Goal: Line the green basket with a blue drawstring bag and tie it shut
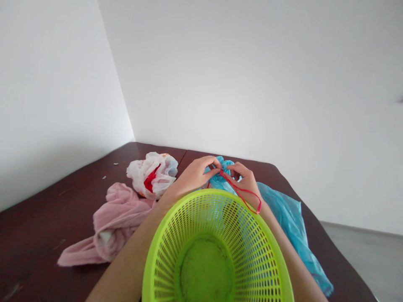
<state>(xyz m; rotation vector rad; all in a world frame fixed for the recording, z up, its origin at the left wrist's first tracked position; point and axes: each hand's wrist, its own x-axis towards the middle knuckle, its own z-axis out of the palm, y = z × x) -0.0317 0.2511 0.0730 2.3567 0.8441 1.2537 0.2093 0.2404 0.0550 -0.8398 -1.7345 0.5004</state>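
Two hands work at the far side of the basket: the left hand [201, 171] pinches a red string [221, 172] at its knot, and the right hand [245, 178] has bent fingers close beside it. I cannot tell if the right one grips the string or the blue bunch [225, 165] right behind the knot. The loose string hangs over the right hand and down to the basket's far rim.

A dark table [34, 247] touches the white walls [239, 79] on the left and far sides. Its right edge slants toward us, with gray floor [362, 247] past it. There is more room to move on the left, where small light bits lie.

A big green basket [206, 268] sits in the near middle, between the two arms, and blocks the way. A white bag [157, 173] with red in it lies left of the left hand. Nearer, a pink cloth [122, 212] lies beside the left arm. A thin blue sheet [288, 218] spreads along the right arm.

The basket's near side is cut off. It hides part of the blue bunch, so I can't tell if bunch and sheet join.
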